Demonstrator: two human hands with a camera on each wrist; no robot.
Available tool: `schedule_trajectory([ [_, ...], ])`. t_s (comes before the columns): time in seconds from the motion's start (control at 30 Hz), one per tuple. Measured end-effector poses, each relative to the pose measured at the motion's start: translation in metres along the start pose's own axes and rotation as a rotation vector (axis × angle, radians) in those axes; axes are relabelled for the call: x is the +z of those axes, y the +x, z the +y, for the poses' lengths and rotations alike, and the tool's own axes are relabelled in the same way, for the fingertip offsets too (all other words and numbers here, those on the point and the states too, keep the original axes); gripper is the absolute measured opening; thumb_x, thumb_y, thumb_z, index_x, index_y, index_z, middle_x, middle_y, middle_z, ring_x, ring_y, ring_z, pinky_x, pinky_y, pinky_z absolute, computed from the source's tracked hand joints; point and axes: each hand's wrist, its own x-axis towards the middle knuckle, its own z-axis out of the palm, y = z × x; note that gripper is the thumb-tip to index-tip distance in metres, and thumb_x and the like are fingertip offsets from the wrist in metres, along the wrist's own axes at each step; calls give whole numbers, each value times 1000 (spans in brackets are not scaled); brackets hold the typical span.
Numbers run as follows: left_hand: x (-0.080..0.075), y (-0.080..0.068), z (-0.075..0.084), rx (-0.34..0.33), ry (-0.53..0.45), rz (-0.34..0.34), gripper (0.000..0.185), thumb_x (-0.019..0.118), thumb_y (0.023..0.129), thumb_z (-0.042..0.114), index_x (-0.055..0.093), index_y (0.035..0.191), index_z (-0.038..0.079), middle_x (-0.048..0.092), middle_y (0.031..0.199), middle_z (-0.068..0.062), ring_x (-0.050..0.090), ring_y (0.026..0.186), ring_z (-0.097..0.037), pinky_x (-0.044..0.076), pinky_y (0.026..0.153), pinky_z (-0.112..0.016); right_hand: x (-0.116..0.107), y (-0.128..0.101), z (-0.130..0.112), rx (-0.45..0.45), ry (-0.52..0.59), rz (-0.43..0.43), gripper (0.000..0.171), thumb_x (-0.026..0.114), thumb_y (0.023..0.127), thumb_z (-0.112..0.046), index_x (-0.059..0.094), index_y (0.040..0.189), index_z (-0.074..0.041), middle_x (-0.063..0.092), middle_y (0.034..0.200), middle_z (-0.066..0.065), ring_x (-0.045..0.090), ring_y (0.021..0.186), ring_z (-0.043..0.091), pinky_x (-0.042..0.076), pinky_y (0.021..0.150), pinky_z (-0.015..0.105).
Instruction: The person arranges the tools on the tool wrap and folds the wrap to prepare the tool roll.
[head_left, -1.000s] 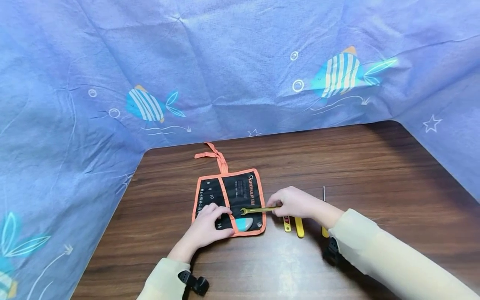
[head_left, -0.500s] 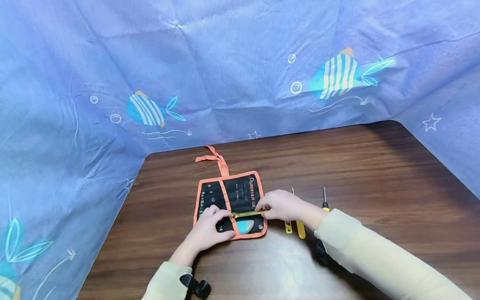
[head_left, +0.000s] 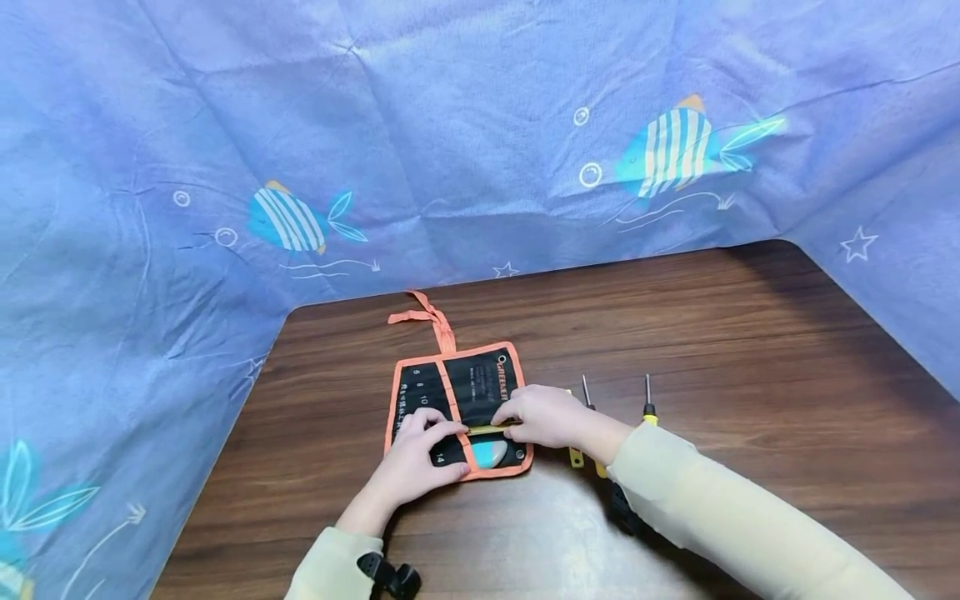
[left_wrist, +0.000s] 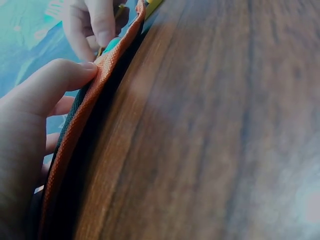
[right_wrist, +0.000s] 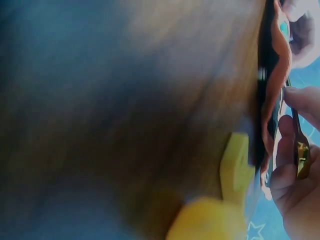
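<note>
A black tool roll (head_left: pixel 480 385) with orange edging lies flat on the table, its ribbon tie pointing away. My left hand (head_left: pixel 416 458) holds its left part, thumb at the near edge and index finger by the pocket's orange seam. In the left wrist view the thumb presses the orange edging (left_wrist: pixel 107 65). My right hand (head_left: pixel 543 417) pinches a gold open-end wrench (head_left: pixel 486 430), which lies across the roll with its far end at the pocket seam. Whether that end is inside the pocket is hidden. A teal-and-grey rounded object (head_left: pixel 490 454) sticks out of the pocket beside the wrench.
Right of the roll lies a yellow flat tool (head_left: pixel 576 457), partly covered by my right hand. Two screwdrivers, one with its shaft (head_left: pixel 587 390) showing and another with a yellow-and-black handle (head_left: pixel 649 412), lie near my right forearm. A blue fish-print cloth (head_left: pixel 465 167) stands around the table (head_left: pixel 675 317).
My right hand has moved left with the wrench, bringing its open end from over the roll to the pocket seam. More of the screwdrivers shows. My left hand has stayed in place.
</note>
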Motion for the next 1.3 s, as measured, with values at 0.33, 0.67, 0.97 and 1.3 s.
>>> schedule_trajectory([
  [0.33, -1, -1, 1, -5, 29, 2, 47, 72, 74, 52, 64, 117, 35, 46, 111, 6, 38, 102, -18, 36, 84, -41, 12, 6, -1, -65, -32, 72, 22, 64, 87, -25, 71, 107, -21, 60, 96, -5, 55, 85, 10, 47, 72, 32],
  [0.67, -1, -1, 2, -13, 50, 2, 46, 73, 74, 49, 64, 116, 34, 47, 110, 6, 37, 101, -18, 36, 83, -39, 3, -11, 15, -53, 15, 53, 23, 66, 85, -20, 69, 107, -13, 57, 98, -1, 54, 87, 14, 45, 78, 34],
  [0.97, 0, 0, 0, 18, 63, 29, 47, 74, 73, 50, 65, 116, 32, 47, 109, 5, 38, 100, -18, 37, 82, -39, -8, -30, 29, -83, -24, 95, 13, 70, 79, -17, 68, 92, -14, 52, 84, -5, 48, 77, 14, 43, 70, 33],
  [1.3, 2, -1, -3, 24, 57, 30, 47, 72, 74, 51, 64, 117, 33, 46, 110, 5, 38, 100, -17, 37, 81, -39, -4, -33, 33, -112, -73, 135, 7, 69, 80, -15, 67, 87, -15, 52, 81, -5, 47, 75, 12, 42, 67, 31],
])
